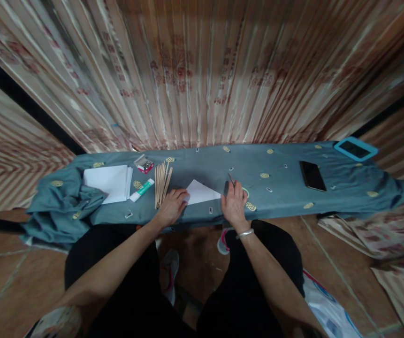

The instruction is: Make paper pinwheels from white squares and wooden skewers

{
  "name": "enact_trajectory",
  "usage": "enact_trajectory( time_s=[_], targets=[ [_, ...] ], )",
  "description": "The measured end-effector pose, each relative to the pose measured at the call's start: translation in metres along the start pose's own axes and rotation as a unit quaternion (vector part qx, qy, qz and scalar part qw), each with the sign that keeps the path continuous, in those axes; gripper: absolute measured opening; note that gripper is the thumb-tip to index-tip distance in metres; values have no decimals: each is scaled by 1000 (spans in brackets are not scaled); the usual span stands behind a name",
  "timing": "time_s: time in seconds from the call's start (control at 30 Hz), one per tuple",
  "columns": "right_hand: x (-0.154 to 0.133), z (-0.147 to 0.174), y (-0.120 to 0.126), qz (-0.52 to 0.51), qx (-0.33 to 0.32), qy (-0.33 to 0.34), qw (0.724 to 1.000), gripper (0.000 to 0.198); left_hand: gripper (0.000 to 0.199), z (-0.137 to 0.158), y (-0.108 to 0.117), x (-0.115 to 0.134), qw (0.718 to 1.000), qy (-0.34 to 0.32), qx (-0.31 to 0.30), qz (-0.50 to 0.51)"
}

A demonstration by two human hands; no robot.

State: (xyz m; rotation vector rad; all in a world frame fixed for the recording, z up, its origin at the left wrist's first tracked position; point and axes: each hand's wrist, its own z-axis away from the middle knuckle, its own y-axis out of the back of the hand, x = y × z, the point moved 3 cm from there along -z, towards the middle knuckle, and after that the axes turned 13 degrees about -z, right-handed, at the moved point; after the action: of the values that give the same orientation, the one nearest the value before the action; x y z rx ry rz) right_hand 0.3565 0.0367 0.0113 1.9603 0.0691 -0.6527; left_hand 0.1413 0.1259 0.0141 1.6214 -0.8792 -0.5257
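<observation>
A white sheet of paper (202, 192), folded to a triangle, lies flat on the cloth between my hands. My left hand (171, 205) has its fingers closed at the left corner of the paper. At the opposite, pointed corner is my right hand (235, 203), thumb and bent fingers together on the tip. Just beyond and beside the right hand, partly covered by it, is a pair of scissors with a pale green handle (246, 193); its metal end shows past the fingers. A bundle of thin wooden sticks (162, 183) lies close to my left hand.
On the left are a stack of white paper (108, 182), a green and white glue stick (141, 190) and an open small box of metal pieces (143, 164). A dark phone (313, 176) and a blue-framed device (355, 149) lie right. A patterned curtain (194, 70) hangs behind.
</observation>
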Motion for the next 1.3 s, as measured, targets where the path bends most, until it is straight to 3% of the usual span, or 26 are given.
enact_trajectory(
  time_s=[0.67, 0.87, 1.03, 1.3],
  targets=[
    [6, 0, -6, -28, -7, -22, 999, 55, 51, 23, 4, -15, 1000, 3, -9, -19],
    [4, -3, -5, -74, 14, 20, 997, 42, 52, 23, 4, -19, 1000, 16, 5, 25],
    [-6, -2, -11, -89, -45, 72, 992, 41, 41, 24, 7, -13, 999, 33, 8, 38],
    [-12, -6, -8, -150, -43, 74, 985, 29, 42, 22, 4, -12, 997, 36, 43, 56]
  ],
)
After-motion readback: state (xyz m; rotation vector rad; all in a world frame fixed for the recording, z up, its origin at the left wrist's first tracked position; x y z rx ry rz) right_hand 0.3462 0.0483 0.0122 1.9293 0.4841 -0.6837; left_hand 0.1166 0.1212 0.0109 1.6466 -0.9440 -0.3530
